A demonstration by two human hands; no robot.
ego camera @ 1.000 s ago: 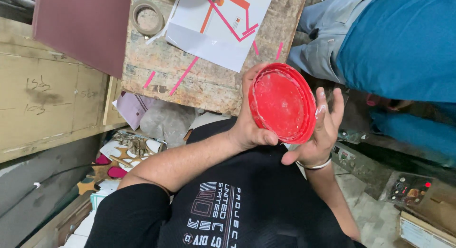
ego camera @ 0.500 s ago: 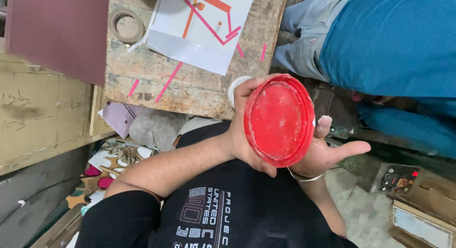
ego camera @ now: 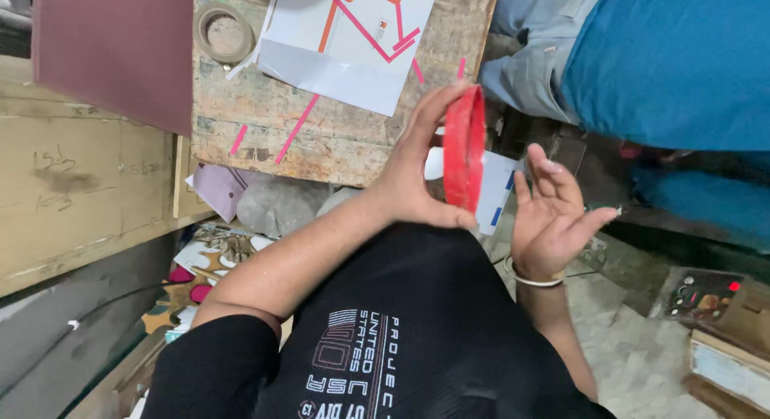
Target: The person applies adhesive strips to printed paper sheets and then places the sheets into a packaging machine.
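- Left hand (ego camera: 409, 186) pinches the red round lid (ego camera: 464, 146) edge-on, thumb under the rim, fingers over the top.
- Lid's in the air by the worktop (ego camera: 337, 138) edge, above my lap.
- Right hand (ego camera: 549, 214) is spread, palm up, just beside the lid, not touching afaict.
- Looks like the lid's being checked; taking it over needs the right hand closing on the rim.

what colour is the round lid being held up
Red: the round plastic lid, seen edge-on in the head view, held by the left hand.
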